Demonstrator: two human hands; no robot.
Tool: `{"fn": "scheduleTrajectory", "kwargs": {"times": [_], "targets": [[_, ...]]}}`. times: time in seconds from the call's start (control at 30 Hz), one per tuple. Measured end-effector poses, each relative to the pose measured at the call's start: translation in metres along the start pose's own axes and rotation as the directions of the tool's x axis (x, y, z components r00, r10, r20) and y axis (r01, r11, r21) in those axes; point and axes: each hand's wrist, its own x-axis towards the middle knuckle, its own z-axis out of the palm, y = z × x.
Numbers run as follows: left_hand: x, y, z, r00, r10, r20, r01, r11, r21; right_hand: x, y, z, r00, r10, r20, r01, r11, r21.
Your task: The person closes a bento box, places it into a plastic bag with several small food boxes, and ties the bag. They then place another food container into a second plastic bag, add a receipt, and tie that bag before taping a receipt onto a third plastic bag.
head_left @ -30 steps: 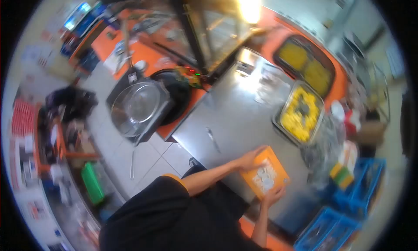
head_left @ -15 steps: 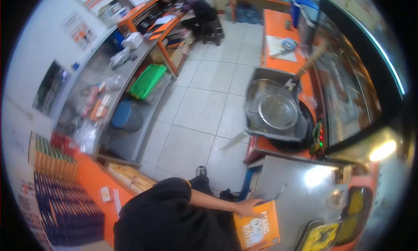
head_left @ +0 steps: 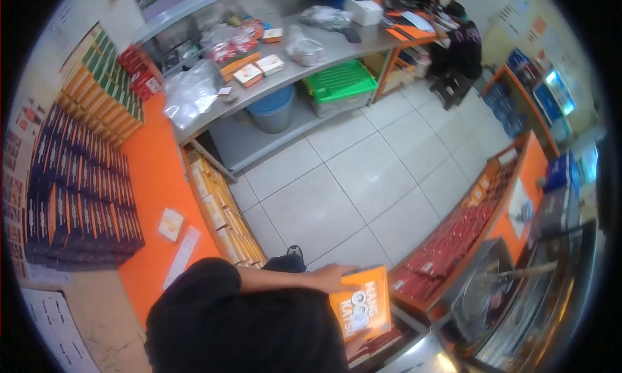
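An orange box (head_left: 374, 294) with white lettering and a round-shape print is held in front of my dark-clothed body. My left hand (head_left: 335, 279) grips its upper left edge, the thumb lying over the printed face. At the lower edge, my right hand (head_left: 357, 342) shows only in part, with the fingers against the box; the rest is hidden by the box and my clothing. Just below the box are dark red packs (head_left: 383, 342), and the corner of a metal counter (head_left: 414, 359) lies to the lower right.
Stacked dark blue boxes (head_left: 84, 211) stand on the left beside an orange counter (head_left: 152, 172) with a small white box (head_left: 170, 224). A steel shelf (head_left: 259, 91) holds bags and boxes. Tiled floor (head_left: 324, 192) lies ahead. A person (head_left: 457, 46) sits at the back.
My view has swung left, bringing the stacked boxes and steel shelf closer to the middle and the fryer-side counter to the right edge. The orange box stays in both hands.
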Motion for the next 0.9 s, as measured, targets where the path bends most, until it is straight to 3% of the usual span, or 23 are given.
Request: {"fn": "scheduleTrajectory", "kwargs": {"times": [0.03,0.1,0.17,0.27,0.4,0.57,0.6,0.67,0.7,0.73,0.8,0.87,0.9], "targets": [[-0.004,-0.009,-0.024,1.0,0.001,-0.022,-0.001,1.0,-0.016,0.008,-0.006,0.025,0.995,0.005,0.101,-0.004,1.0,-0.007],[-0.011,-0.019,-0.079,0.972,-0.071,-0.224,0.041,0.99,-0.134,0.014,-0.024,0.088,0.978,0.008,0.21,-0.003,1.0,-0.024],[-0.023,-0.028,-0.13,0.94,-0.113,-0.323,0.053,0.981,-0.188,0.013,-0.049,0.167,0.948,-0.036,0.317,0.095,0.981,-0.171],[-0.039,-0.043,-0.194,0.798,-0.202,-0.568,0.105,0.974,-0.199,0.019,-0.059,0.257,0.898,0.005,0.44,0.091,0.976,-0.197],[-0.055,-0.059,-0.274,0.668,-0.347,-0.659,0.265,0.938,-0.225,0.015,-0.063,0.372,0.813,0.126,0.569,0.009,0.974,-0.228],[-0.041,-0.109,-0.385,0.569,-0.411,-0.712,0.291,0.911,-0.293,0.045,-0.044,0.524,0.706,0.243,0.665,-0.034,0.95,-0.31],[-0.033,-0.123,-0.413,0.557,-0.41,-0.722,0.279,0.911,-0.302,0.056,-0.039,0.559,0.68,0.24,0.693,-0.016,0.95,-0.313],[-0.019,-0.165,-0.528,0.515,-0.326,-0.793,-0.201,0.853,-0.481,0.077,-0.04,0.67,0.651,0.227,0.724,-0.046,0.964,-0.262],[-0.019,-0.172,-0.58,0.452,-0.339,-0.825,-0.249,0.84,-0.482,0.082,-0.045,0.709,0.656,0.199,0.728,-0.071,0.977,-0.203],[-0.017,-0.187,-0.632,0.324,-0.281,-0.903,-0.328,0.862,-0.386,0.091,-0.05,0.747,0.637,0.156,0.755,-0.048,0.985,-0.163],[-0.017,-0.212,-0.739,0.008,-0.144,-0.989,-0.111,0.983,-0.144,0.101,-0.07,0.828,0.663,0.099,0.742,0.01,0.99,-0.141],[-0.01,-0.224,-0.838,-0.221,-0.166,-0.961,0.095,0.977,-0.191,0.111,-0.097,0.893,0.699,0.045,0.714,0.089,0.985,-0.149],[0.005,-0.246,-0.871,-0.343,-0.1,-0.934,0.341,0.913,-0.223,0.116,-0.11,0.925,0.698,-0.024,0.715,0.158,0.98,-0.122]]}}
